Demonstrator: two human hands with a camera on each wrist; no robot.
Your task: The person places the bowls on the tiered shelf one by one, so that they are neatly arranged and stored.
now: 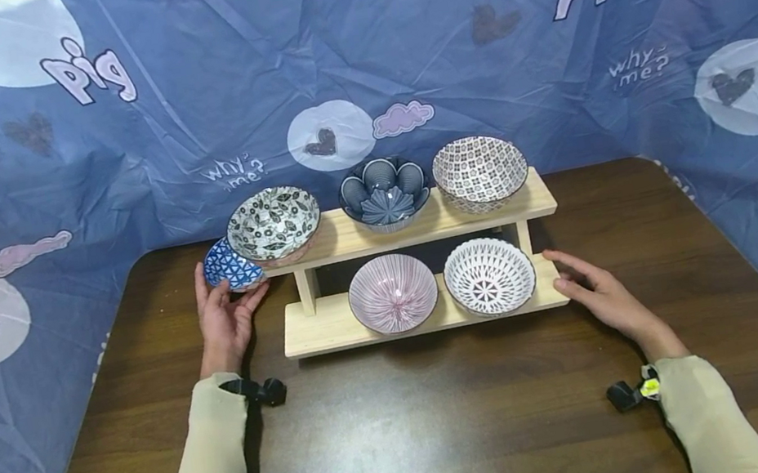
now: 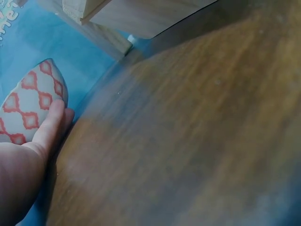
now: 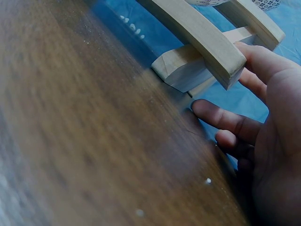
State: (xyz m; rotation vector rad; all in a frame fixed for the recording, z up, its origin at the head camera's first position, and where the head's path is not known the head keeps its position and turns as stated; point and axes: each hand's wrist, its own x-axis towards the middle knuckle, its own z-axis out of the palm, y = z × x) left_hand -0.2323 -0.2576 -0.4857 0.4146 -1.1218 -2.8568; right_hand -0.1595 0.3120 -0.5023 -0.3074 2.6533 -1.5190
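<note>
At the stand's left end my left hand [image 1: 225,323] holds a small bowl [image 1: 232,264], its inside blue with white triangles. In the left wrist view the bowl's outside [image 2: 33,101] is white with red diamonds, and fingers lie along it. The bowl is tilted beside the two-tier wooden stand [image 1: 332,316], partly hidden behind a leaf-patterned bowl [image 1: 273,224] on the upper board. My right hand [image 1: 608,299] touches the right end of the lower board with extended fingers. In the right wrist view, fingertips meet the board's end [image 3: 221,59].
A dark blue petal-patterned bowl [image 1: 385,194] and a brown-patterned bowl [image 1: 481,175] stand on the upper board. Below them sit a pink-striped bowl [image 1: 392,294] and a white dashed-pattern bowl [image 1: 490,277]. The stand is on a brown wooden table [image 1: 453,423], with blue printed cloth [image 1: 192,92] behind.
</note>
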